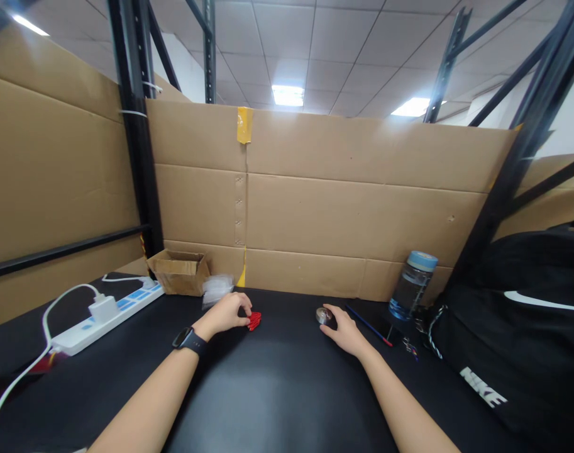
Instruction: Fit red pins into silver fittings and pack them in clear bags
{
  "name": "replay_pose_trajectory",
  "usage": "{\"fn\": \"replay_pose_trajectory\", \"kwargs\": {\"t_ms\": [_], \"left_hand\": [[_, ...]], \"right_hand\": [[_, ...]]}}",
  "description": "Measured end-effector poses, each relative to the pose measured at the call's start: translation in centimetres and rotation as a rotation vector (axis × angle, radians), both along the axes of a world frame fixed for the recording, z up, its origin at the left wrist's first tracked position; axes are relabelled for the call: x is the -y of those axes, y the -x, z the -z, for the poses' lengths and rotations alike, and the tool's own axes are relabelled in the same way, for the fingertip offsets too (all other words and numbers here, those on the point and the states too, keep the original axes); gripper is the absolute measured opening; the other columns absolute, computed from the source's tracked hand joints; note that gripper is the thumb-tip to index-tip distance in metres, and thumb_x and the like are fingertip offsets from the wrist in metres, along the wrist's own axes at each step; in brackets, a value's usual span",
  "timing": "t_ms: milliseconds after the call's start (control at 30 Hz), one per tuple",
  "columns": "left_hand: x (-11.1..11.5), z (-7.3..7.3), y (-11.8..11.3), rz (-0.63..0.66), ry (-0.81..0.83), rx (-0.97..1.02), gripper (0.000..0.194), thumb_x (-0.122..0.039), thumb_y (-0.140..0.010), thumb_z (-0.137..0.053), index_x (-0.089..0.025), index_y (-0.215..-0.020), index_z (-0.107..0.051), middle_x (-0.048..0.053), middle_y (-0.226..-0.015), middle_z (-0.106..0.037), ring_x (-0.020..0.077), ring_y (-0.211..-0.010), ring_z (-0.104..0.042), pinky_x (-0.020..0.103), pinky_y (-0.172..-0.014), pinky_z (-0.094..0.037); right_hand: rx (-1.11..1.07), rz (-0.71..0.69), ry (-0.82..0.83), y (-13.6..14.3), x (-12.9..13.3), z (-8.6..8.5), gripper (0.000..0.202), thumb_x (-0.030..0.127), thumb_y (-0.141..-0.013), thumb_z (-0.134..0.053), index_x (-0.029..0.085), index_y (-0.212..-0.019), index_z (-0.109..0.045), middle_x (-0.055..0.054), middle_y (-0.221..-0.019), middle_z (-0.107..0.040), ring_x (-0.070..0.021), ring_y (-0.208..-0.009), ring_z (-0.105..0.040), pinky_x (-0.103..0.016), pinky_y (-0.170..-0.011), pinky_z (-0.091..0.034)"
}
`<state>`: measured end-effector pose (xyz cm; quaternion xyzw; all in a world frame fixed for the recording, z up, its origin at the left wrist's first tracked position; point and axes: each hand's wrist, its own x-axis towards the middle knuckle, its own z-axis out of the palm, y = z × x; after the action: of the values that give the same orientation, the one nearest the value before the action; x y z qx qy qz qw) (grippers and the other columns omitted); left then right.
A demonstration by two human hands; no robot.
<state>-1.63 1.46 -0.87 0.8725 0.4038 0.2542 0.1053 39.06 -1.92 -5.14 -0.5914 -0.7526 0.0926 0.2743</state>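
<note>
Black surface (277, 402), cardboard wall (315, 214) on its 12 o'clock edge, power strip (89, 332) limiting the 9–10 side, black bag (513, 346) the 3 side; moving room is the middle stretch, back to 6. Left hand (225, 313): fingers curled at the red pieces (255, 321), 11 o'clock, can't tell if pinched. Right hand (346, 331): fingers part-wide around shiny round thing (321, 316), 1 o'clock, can't tell if gripped.

Two hands (347, 333), one shiny round object (321, 316), one bottle (412, 286), one backpack (517, 333)

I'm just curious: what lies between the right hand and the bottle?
In the head view, a slim blue stick with a red end lies between the right hand and the bottle.
</note>
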Motion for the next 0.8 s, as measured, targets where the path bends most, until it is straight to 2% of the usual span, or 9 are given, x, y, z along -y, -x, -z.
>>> {"fn": "replay_pose_trajectory", "kwargs": {"t_ms": [167, 333, 533, 667, 800], "left_hand": [[-0.3, 0.2, 0.1, 0.005, 0.015, -0.009, 0.010, -0.022, -0.067, -0.081, -0.022, -0.077, -0.079, 0.004, -0.102, -0.073, 0.0204, -0.091, -0.069, 0.030, -0.087, -0.050], [-0.3, 0.3, 0.2, 0.009, 0.017, -0.010, 0.006, -0.021, -0.072, -0.077, -0.022, -0.078, -0.079, 0.005, -0.101, -0.074, 0.0206, -0.092, -0.069, 0.031, -0.087, -0.050], [0.7, -1.2, 0.0, 0.018, -0.034, 0.033, 0.008, -0.025, -0.081, -0.070, -0.021, -0.080, -0.077, 0.006, -0.100, -0.073, 0.0207, -0.093, -0.068, 0.032, -0.088, -0.049], [2.4, -2.6, -1.6, 0.093, -0.070, 0.083, 0.007, -0.024, -0.084, -0.068, -0.021, -0.083, -0.074, 0.004, -0.100, -0.073, 0.0191, -0.094, -0.066, 0.030, -0.089, -0.048], [4.2, -2.6, -4.5, 0.191, -0.020, 0.020, 0.008, -0.019, -0.080, -0.067, -0.022, -0.082, -0.074, 0.002, -0.102, -0.072, 0.0181, -0.095, -0.065, 0.029, -0.089, -0.046]], "right_hand": [[-0.010, -0.003, 0.016, 0.0, -0.1, 0.0, 0.064, 0.040, -0.083, -0.063, 0.025, -0.144, -0.049, -0.012, -0.146, -0.054, -0.0312, -0.134, -0.049, -0.050, -0.109, -0.037], [-0.026, -0.015, 0.014, 0.0, 0.1, -0.2, 0.070, 0.038, -0.082, -0.065, 0.027, -0.148, -0.044, -0.011, -0.148, -0.053, -0.0312, -0.133, -0.050, -0.051, -0.108, -0.038], [-0.027, -0.009, -0.008, 0.4, 0.2, -0.4, 0.058, 0.039, -0.088, -0.057, 0.028, -0.144, -0.047, -0.010, -0.146, -0.054, -0.0307, -0.132, -0.050, -0.050, -0.106, -0.038], [-0.009, 0.008, -0.015, 0.8, 0.2, -0.5, 0.048, 0.038, -0.093, -0.051, 0.032, -0.141, -0.049, -0.009, -0.141, -0.059, -0.0308, -0.129, -0.052, -0.051, -0.101, -0.038], [0.011, 0.024, -0.028, 1.0, 0.2, -0.5, 0.048, 0.035, -0.092, -0.053, 0.034, -0.139, -0.049, -0.007, -0.136, -0.062, -0.0304, -0.125, -0.054, -0.048, -0.096, -0.038]]}}
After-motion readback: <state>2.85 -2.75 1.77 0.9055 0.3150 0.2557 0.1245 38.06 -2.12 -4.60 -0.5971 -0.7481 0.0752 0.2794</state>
